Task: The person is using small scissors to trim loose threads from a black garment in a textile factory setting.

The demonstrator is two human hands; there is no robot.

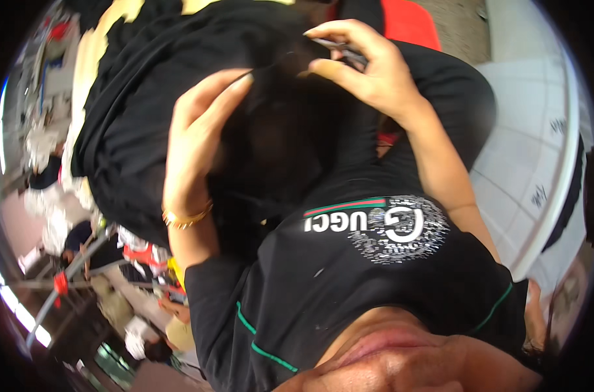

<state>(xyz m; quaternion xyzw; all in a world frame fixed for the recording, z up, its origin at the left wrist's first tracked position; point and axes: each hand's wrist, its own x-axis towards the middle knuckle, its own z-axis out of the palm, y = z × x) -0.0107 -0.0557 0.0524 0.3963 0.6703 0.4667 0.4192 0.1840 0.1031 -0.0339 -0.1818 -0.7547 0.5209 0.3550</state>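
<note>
A heap of black fabric (140, 124) fills the upper middle of the view, spread in soft folds over a pale yellow surface (88, 68) and reaching down against the person's lap. The left hand (199, 121) has thumb and fingers pinched together on an edge of this fabric; a gold bracelet (187, 217) circles its wrist. The right hand (382, 72), just across from it, is curled around a small dark metal tool, probably thread snips, though blur leaves its shape uncertain. The person wears a black T-shirt (349, 281) with green piping and a printed chest.

Beyond the right hand is a bright red seat (411, 23), near a patch of grey-brown floor (463, 26). Along the right side stands a white panel (519, 150) with faint grid lines, dark handwritten marks and a thick curved rim. To the left, the room opens into a cluttered workshop: white bundles (56, 228), a slanting metal pole (81, 261) with a red fitting (61, 283), and bright strip lights (22, 313) bending along the edge of the view.
</note>
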